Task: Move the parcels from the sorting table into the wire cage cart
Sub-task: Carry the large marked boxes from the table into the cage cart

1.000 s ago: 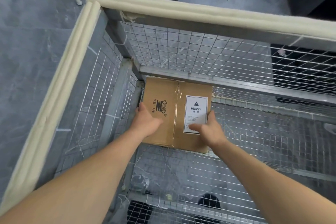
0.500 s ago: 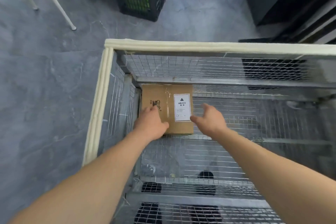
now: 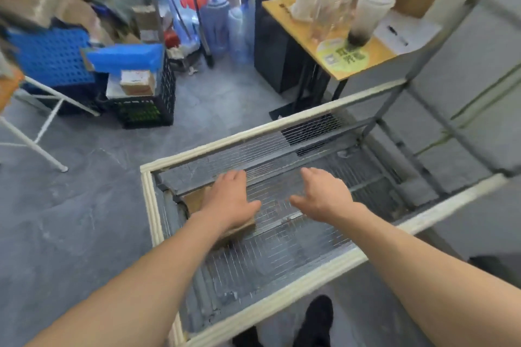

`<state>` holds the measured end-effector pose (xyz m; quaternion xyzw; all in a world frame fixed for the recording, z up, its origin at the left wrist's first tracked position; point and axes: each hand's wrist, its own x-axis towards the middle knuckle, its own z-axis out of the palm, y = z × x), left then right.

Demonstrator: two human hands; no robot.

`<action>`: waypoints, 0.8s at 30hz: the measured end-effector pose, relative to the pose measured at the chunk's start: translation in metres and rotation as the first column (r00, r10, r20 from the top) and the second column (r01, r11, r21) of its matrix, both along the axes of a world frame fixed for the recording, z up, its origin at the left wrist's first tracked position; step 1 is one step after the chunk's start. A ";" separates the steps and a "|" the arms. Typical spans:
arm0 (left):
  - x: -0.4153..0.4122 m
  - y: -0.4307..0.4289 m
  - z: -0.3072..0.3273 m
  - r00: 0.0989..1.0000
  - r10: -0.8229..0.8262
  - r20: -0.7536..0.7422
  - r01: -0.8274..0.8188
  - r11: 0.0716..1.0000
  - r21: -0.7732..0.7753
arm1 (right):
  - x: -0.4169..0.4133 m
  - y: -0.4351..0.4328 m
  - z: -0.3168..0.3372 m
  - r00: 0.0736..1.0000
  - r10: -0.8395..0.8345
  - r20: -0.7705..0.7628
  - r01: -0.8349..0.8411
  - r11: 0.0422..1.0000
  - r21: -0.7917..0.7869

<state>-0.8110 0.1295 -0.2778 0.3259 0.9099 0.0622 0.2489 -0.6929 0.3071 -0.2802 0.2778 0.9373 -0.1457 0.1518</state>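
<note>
The wire cage cart [image 3: 149, 197] with cream foam padding on its rim fills the lower middle of the head view. A brown cardboard parcel [image 3: 194, 201] lies flat on the cart's mesh floor in the far left corner, mostly hidden behind my left hand. My left hand [image 3: 229, 200] hovers above the cart with straight fingers and holds nothing. My right hand [image 3: 321, 194] is beside it, also spread and empty, over the bare mesh floor.
A black crate [image 3: 146, 113] carrying a small box [image 3: 137, 82] and a blue bundle stands on the grey floor at the left, next to a blue crate [image 3: 52, 56]. A yellow-topped table [image 3: 375, 55] with drink cups stands behind the cart. White table legs [image 3: 42, 127] are far left.
Both hands have let go of the parcel and lifted out of the cart. The view has risen and swung up, so the room behind the cart now shows.
</note>
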 end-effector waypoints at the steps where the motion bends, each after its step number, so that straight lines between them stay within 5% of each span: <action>1: 0.006 0.005 0.015 0.999 -0.040 -0.021 0.041 0.999 0.011 | 0.011 0.004 0.014 1.000 -0.016 -0.015 0.016 1.000 0.023; 10: 0.089 0.073 0.102 0.922 -0.331 -0.199 0.357 0.927 0.113 | 0.135 0.046 0.104 0.973 -0.204 -0.110 0.219 0.963 0.157; 24: 0.275 0.139 0.183 0.757 -0.548 -0.355 0.638 0.738 0.222 | 0.367 0.052 0.191 0.855 -0.458 -0.244 0.510 0.829 0.232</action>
